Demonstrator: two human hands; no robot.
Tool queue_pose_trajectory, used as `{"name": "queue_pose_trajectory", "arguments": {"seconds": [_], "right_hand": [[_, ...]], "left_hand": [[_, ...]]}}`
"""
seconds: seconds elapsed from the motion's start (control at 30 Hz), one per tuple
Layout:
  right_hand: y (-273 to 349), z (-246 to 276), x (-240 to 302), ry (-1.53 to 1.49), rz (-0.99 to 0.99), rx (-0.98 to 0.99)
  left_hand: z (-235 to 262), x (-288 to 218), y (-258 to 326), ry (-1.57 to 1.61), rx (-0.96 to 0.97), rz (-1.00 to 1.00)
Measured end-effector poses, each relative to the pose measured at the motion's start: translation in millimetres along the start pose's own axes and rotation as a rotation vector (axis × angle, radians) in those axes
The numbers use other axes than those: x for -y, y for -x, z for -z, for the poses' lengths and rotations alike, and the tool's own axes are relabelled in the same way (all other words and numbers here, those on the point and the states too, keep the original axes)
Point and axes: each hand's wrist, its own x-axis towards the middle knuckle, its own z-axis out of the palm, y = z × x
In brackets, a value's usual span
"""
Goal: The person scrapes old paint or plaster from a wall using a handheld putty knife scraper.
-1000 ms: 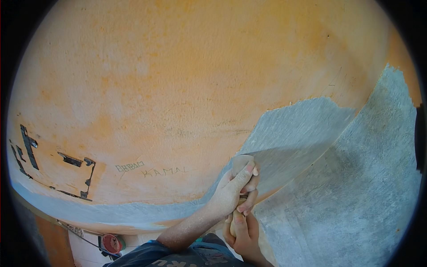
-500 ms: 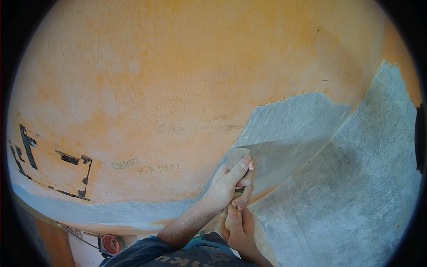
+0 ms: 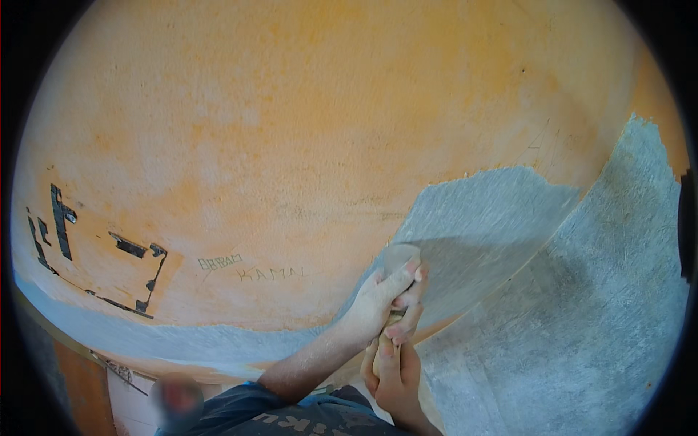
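Note:
A scraper (image 3: 401,254) with a broad pale blade and a light handle is held against the wall in both hands. My left hand (image 3: 376,298), dusted with white powder, wraps round its upper part, thumb and fingers close to the blade. Below it, my right hand (image 3: 392,374) grips the handle. The blade lies on the left edge of a bare grey patch (image 3: 494,211), where it meets the faded orange paint (image 3: 291,145). My fingers and palm hide most of the handle.
A second wall face (image 3: 552,341), scraped grey, meets this one at a corner on the right. Black tape strips (image 3: 62,225) cling to the paint at left. A grey band (image 3: 203,341) runs along the wall's lower part. A blurred reddish round thing (image 3: 178,400) is at lower left.
The whole view has shifted slightly, with the wall marks now a little further right. Both hands keep their grip, and the scraper stays at the edge of the grey patch.

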Motion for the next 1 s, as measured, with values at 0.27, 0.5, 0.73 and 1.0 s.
{"name": "queue_pose_trajectory", "arguments": {"seconds": [0.27,0.5,0.73,1.0], "right_hand": [[-4.9,6.2,7.4,-0.113,-0.010,0.043],[-1.9,10.8,1.6,-0.140,-0.075,0.047],[-6.0,12.4,2.5,-0.182,-0.085,0.021],[0.9,6.5,8.8,-0.215,-0.069,0.041]], "left_hand": [[-4.6,1.1,-6.9,0.067,-0.028,-0.010],[-5.3,-0.6,-2.5,0.005,-0.044,0.002],[-9.8,-3.8,-8.4,-0.009,-0.091,-0.048],[-13.1,-3.5,-3.2,-0.049,-0.104,-0.032]]}}
